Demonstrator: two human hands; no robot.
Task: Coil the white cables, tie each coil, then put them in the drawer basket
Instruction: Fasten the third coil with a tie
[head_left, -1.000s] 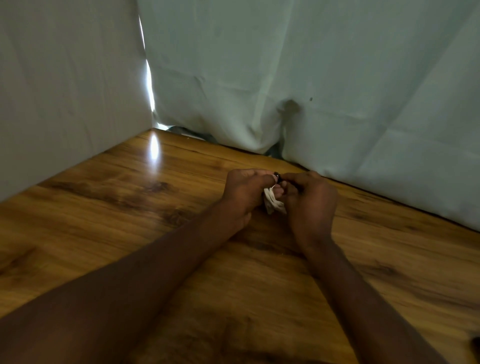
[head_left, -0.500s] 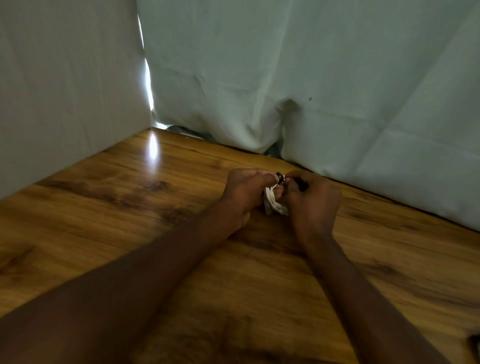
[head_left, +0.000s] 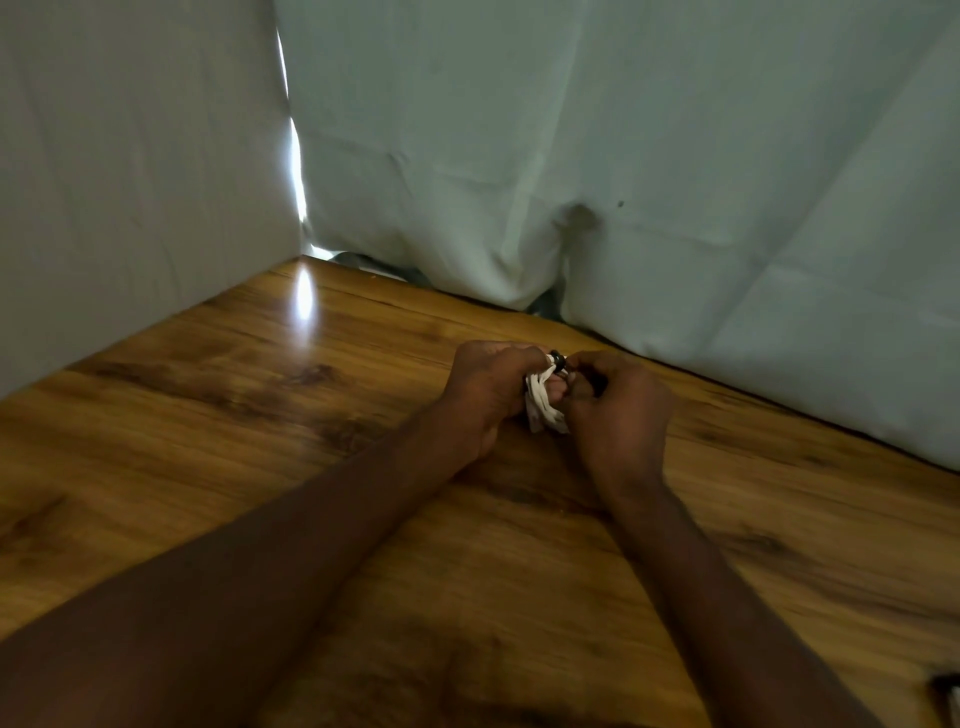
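Note:
A small white cable coil is bunched between both hands, just above the wooden table. My left hand is closed around the coil's left side. My right hand pinches a thin black tie at the top of the coil, fingers curled. Most of the coil is hidden by the fingers. No drawer basket is in view.
Pale cloth sheets hang along the back and left of the table, close behind the hands. A bright light gap shows where they meet. A dark object pokes in at the bottom right corner.
Both hands stay together on the coil in the same spot. The right hand's fingers have shifted slightly around the black tie at the coil's top.

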